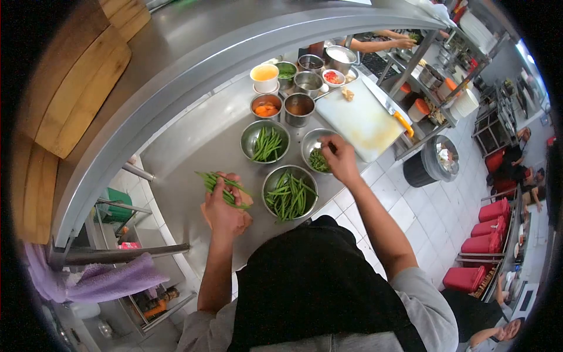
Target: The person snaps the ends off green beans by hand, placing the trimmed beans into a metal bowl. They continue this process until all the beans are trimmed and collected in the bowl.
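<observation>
My left hand (224,205) is closed around a bunch of green beans (210,183), left of the bowls and over the steel counter (193,135). My right hand (340,155) is over the rim of a steel bowl (309,139) that holds small cut green bits (318,161). Its fingers are pinched together, and I cannot tell what is between them. Nearest my body stands a steel bowl (267,206) full of long green beans (290,196). Behind it, another steel bowl (246,134) contains more green beans (268,144).
A white cutting board (366,126) with a yellow-handled knife (390,108) lies at the right. Steel containers of orange pieces (266,110), a brown liquid (299,110) and chopped greens (285,70) stand behind the bowls. A bin (419,170) is on the floor. Another person's hand (404,43) shows beyond.
</observation>
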Demonstrator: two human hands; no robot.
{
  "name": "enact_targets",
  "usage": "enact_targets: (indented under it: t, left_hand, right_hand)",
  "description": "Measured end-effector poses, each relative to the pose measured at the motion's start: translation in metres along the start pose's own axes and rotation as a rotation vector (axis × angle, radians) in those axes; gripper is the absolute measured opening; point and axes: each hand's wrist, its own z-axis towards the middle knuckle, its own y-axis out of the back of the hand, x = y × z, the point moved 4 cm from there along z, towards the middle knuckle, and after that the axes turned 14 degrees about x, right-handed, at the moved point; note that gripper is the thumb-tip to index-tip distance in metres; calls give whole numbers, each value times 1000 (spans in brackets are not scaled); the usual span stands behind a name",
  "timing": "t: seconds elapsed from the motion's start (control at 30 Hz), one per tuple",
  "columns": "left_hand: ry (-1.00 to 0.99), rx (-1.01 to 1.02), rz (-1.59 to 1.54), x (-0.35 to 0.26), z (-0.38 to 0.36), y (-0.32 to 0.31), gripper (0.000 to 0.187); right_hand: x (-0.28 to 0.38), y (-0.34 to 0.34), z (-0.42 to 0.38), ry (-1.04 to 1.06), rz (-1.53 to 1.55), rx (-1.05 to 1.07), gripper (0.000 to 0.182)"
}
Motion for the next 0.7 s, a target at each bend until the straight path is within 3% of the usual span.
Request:
enact_targets:
  t: [0.07, 0.1, 0.13, 0.2, 0.27, 0.33, 0.47, 0.57, 0.63, 0.7]
  left_hand:
    - [35, 10, -35, 10, 7, 26, 14]
    - [29, 14, -65, 14, 8, 37, 14]
    - [22, 16, -95, 14, 9, 40, 15]
    - [43, -53, -148, 20, 5, 45, 15]
    - [75, -135, -202, 30, -3, 52, 15]
    - [126, -28, -330, 43, -2, 52, 15]
    - [216, 0, -292, 48, -4, 43, 11]
    - [296, 41, -495, 57, -7, 40, 16]
    - [271, 170, -395, 59, -10, 28, 20]
    - [309, 193, -303, 67, -12, 20, 21]
  right_hand:
    - [6, 6, 6, 223, -938, -46, 21]
    - [-3, 2, 6, 174, -1179, -87, 28]
    - [-9, -4, 4, 175, -1180, -91, 28]
    - [-24, -34, -2, 191, -1075, 254, 30]
    - [-19, -78, -19, 23, -872, 519, 27]
    - [-19, -114, -31, 286, -769, 536, 23]
    - [-31, -151, -34, 316, -783, 592, 26]
    - [-29, -151, -29, 313, -811, 635, 29]
    - [-17, -139, -29, 324, -696, 561, 31]
    - [-21, -137, -33, 326, -767, 593, 31]
